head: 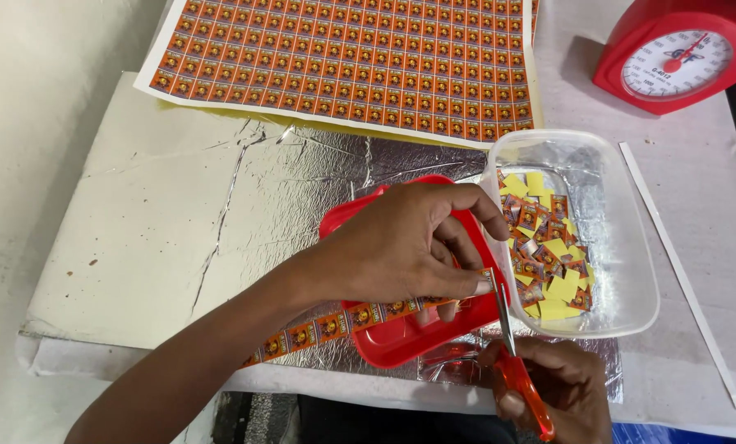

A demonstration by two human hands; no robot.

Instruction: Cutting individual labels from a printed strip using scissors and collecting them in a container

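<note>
My left hand (pixel 409 242) pinches one end of a long strip of small orange printed labels (pixel 335 325) over a red plastic tray (pixel 401 337). The strip trails down to the left past the table's front edge. My right hand (pixel 561 386) grips orange-handled scissors (pixel 516 362), whose blades point up and meet the strip's end by my left thumb. Just right of the blades stands a clear plastic container (pixel 631 238) holding several cut labels, orange face up or yellow back up.
A large uncut sheet of the same orange labels (pixel 351 57) lies at the back. A red dial weighing scale (pixel 676 57) stands at the back right. Silver foil-faced board (pixel 187 214) covers the table. A thin white paper strip (pixel 680 271) lies at the right.
</note>
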